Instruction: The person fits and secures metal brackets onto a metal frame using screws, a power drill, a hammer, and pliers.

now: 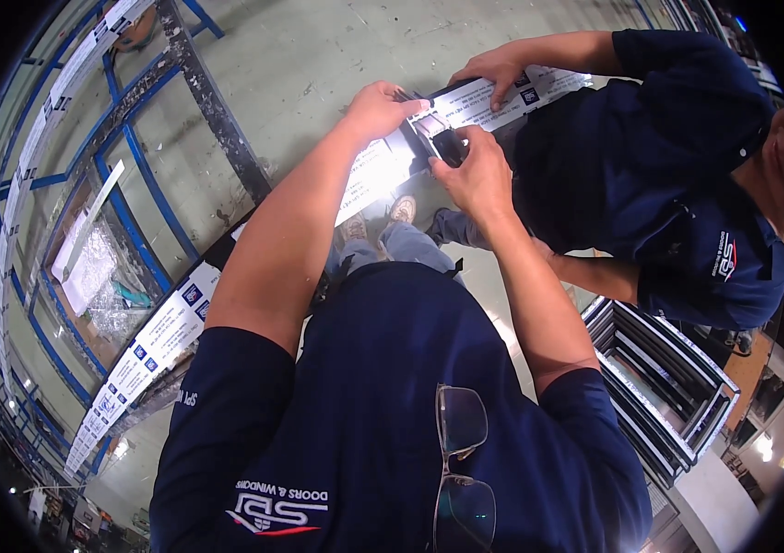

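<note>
Ahead of me lies a long profile bar [373, 170] wrapped in white printed film. Above its middle is a small black-and-silver piece [430, 126], which looks like a metal fitting or the cut end of a profile. My left hand [381, 111] is closed at the far left edge of this piece, thumb and fingertips pinched there beside a thin dark part. My right hand [477, 173] grips the near right side, with thumb and fingers around its black portion. The fingers partly hide the piece, so its exact shape is unclear.
A co-worker [659, 184] in a dark shirt stands close on my right, one hand [493, 72] resting on the wrapped bar. Blue metal racks [147, 194] and another film-wrapped bar [147, 346] are on the left. Several dark frames [659, 378] stand stacked at the lower right.
</note>
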Motion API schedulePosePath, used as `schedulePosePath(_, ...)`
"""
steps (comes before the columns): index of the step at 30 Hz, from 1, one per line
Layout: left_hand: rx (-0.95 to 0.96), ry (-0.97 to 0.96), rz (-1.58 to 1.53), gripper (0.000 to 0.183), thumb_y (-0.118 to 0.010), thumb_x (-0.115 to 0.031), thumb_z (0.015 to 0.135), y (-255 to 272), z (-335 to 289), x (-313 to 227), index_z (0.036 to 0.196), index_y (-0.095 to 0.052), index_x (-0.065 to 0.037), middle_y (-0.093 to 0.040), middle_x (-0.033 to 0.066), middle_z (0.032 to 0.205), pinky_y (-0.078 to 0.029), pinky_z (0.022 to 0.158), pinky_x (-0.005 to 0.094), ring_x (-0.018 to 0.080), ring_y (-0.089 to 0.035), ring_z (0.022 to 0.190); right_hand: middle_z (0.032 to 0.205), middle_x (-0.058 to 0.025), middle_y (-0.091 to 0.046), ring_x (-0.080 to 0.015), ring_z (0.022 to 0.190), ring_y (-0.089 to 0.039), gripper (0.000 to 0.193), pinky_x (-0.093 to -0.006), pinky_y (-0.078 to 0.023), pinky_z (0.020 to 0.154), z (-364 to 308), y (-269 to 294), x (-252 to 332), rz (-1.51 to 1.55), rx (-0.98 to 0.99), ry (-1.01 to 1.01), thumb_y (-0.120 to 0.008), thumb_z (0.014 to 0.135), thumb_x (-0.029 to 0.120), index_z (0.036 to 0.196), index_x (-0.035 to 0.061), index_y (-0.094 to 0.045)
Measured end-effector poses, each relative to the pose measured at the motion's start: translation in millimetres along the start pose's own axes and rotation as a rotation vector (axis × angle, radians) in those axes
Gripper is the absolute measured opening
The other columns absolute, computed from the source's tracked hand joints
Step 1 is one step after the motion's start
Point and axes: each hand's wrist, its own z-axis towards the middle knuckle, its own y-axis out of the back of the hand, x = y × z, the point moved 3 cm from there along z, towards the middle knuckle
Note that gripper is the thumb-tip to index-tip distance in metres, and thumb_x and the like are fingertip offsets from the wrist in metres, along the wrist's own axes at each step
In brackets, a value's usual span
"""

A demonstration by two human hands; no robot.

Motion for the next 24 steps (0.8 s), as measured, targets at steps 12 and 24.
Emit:
schedulePosePath(12,0.013,-0.002,-0.018,0.056,-0.089,-0.034,0.080,-0.8,6.6,6.4,0.115,-0.067,0.003,-0.075,0.0149,0.108,-0.057,0.083,0.0342,0.0212,-0.072,0.094,0.115,-0.0214,-0.067,-0.0344,0.103,-0.067,0.055,-0.0432,-0.054,0.091,5.5,-2.5,0.3,-0.056,0.031,0.006,-0.084,0.078,0.029,0.119,-0.0014,-0.065)
schedulePosePath(24,0.007,-0.001,-0.013,0.053,-0.089,-0.034,0.080,0.8,3.2,3.5,0.112,-0.068,0.003,-0.075,0.0137,0.104,-0.057,0.081,0.0333,0.0199,-0.071,0.090,0.120,-0.0218,-0.066,-0.0373,0.115,-0.062,0.052,-0.0444,-0.050,0.101,-2.6,-7.0,7.0,-0.101,-0.029,0.026,-0.083,0.080,0.022,0.123,-0.0008,-0.066)
